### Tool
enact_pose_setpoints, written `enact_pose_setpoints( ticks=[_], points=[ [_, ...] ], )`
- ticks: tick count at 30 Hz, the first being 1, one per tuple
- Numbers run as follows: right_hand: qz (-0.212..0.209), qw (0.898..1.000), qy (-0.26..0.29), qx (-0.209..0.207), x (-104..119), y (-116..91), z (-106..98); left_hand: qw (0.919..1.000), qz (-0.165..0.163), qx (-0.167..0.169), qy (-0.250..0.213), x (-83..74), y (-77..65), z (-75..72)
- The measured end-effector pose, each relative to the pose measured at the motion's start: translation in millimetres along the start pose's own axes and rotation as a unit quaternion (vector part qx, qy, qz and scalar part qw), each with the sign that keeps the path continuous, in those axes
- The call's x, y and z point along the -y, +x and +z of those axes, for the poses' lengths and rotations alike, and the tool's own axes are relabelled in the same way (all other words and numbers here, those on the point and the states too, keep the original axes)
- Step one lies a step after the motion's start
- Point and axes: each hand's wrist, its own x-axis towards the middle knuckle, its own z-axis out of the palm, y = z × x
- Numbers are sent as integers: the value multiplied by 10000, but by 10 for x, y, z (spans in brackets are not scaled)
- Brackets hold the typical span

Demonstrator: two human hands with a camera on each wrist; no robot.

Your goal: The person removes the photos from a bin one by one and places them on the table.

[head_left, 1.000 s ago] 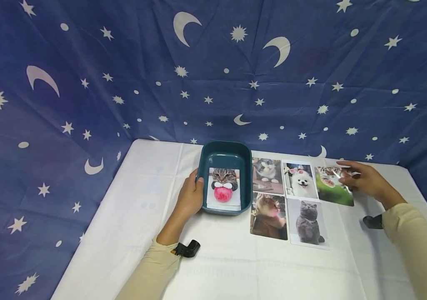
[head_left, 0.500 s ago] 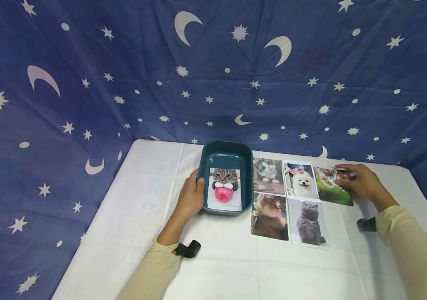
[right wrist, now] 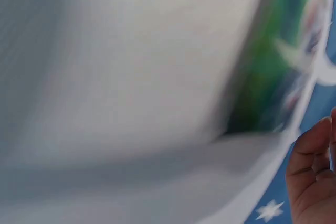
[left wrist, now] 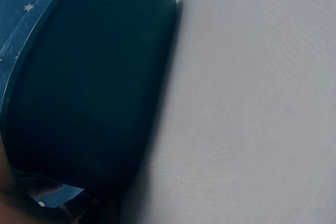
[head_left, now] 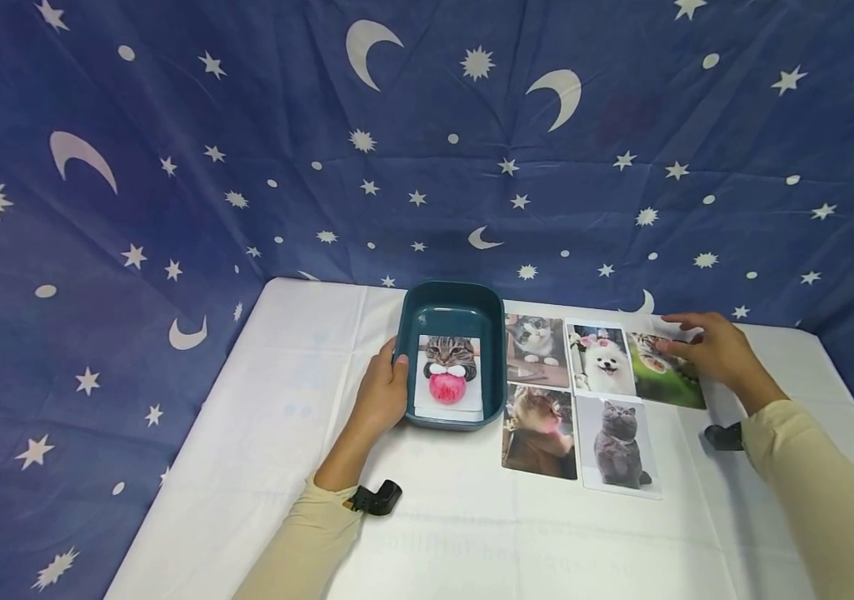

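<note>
Holding tray [head_left: 449, 320], right fingers [head_left: 685, 319] near green card [head_left: 665, 383], faint tablecloth lettering [head_left: 452, 546]

In the head view the right hand [head_left: 719, 354] covers part of the green card [head_left: 670, 381], and whether it touches it cannot be told. Most fingers of the left hand [head_left: 383, 387] are hidden behind the teal tray [head_left: 456, 320], where the top card [head_left: 448, 372] conceals nearly all of what lies beneath. The right wrist view blurs the green card and crops the right hand.
</note>
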Motion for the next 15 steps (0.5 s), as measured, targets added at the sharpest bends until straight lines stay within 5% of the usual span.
enact_pose_setpoints(
  ticks=[15],
  points=[
    [-900,9765,1647,1061,1565,191,-83,10000,-20,-7,-27,-3,-5,4]
  ],
)
